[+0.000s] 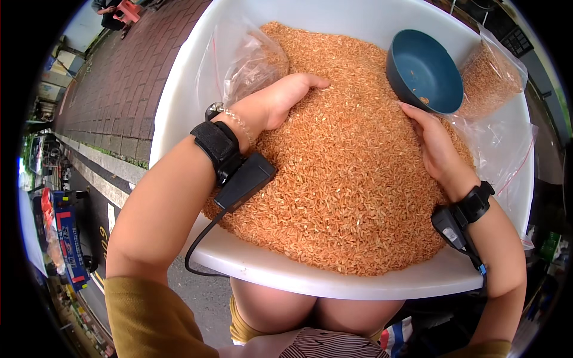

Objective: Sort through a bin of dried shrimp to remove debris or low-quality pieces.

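A large heap of reddish-brown unpolished rice fills a white plastic tub in front of me. My left hand rests on the heap's upper left side, thumb out, its other fingers hidden, perhaps in the grains. My right hand lies against the right slope, some fingers buried or hidden, its tip just below a dark blue bowl. The bowl is tilted on the rice and holds a few grains. Behind my left wrist is a clear plastic bag. Whether either hand holds grains cannot be told.
A clear bag filled with rice stands in the tub's upper right, with an emptier zip bag below it. Both wrists carry strapped black devices; a cable hangs over the tub's rim at left. A person sits by a pink stool on the brick pavement.
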Action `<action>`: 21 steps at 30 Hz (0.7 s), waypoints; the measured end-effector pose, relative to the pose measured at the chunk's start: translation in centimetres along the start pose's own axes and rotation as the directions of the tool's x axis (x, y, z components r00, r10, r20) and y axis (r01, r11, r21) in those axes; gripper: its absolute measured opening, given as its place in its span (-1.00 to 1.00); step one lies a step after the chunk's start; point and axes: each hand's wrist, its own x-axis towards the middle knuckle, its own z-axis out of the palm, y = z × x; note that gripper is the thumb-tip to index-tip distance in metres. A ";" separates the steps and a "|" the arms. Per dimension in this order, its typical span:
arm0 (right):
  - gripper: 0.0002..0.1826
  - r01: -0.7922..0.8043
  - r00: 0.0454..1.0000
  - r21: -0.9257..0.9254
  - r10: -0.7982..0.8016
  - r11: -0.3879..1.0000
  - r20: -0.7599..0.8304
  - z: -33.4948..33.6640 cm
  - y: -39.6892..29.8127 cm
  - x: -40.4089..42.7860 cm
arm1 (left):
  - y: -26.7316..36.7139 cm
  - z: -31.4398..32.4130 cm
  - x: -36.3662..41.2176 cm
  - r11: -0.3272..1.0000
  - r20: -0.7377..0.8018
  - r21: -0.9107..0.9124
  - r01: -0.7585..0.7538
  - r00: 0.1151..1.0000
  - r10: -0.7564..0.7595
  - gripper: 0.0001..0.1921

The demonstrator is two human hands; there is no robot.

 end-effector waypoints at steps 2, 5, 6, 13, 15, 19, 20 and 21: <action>-0.70 0.000 1.000 -0.014 0.000 1.000 -0.008 0.1 0.1 0.1 | 0.0 -0.1 0.0 1.000 -0.004 -0.001 0.008 1.000 -0.008 -0.62; -0.71 0.005 1.000 -0.030 -0.005 1.000 0.000 -0.3 0.2 0.3 | 0.0 0.2 0.0 1.000 -0.021 0.009 0.004 1.000 -0.004 -0.63; -0.71 0.004 1.000 -0.035 -0.005 0.999 -0.006 -0.3 0.2 0.3 | 0.0 0.2 0.0 1.000 -0.017 0.004 0.002 1.000 -0.002 -0.63; -0.69 -0.030 0.999 0.009 0.030 1.000 0.041 -0.2 -0.1 0.0 | -0.4 -0.1 0.6 1.000 -0.049 -0.023 -0.003 0.999 0.001 -0.63; -0.67 -0.033 0.999 0.012 0.033 0.999 -0.016 0.4 -0.4 -0.3 | -0.3 0.0 0.5 0.998 -0.034 -0.061 0.009 0.999 -0.011 -0.66; -0.58 0.003 0.998 -0.056 -0.007 0.998 -0.070 0.4 -1.0 -0.5 | 0.3 1.7 -0.7 0.986 0.028 -0.165 0.017 1.000 -0.012 -0.71; -0.58 0.008 0.997 -0.057 -0.013 0.998 -0.078 0.3 -1.5 -0.7 | 0.6 2.4 -1.0 0.987 0.037 -0.162 0.014 0.999 -0.008 -0.71; -0.61 -0.055 0.998 0.027 0.054 0.998 0.021 1.0 -2.4 -1.1 | 0.9 2.8 -1.5 0.986 0.047 -0.167 -0.017 0.999 0.025 -0.72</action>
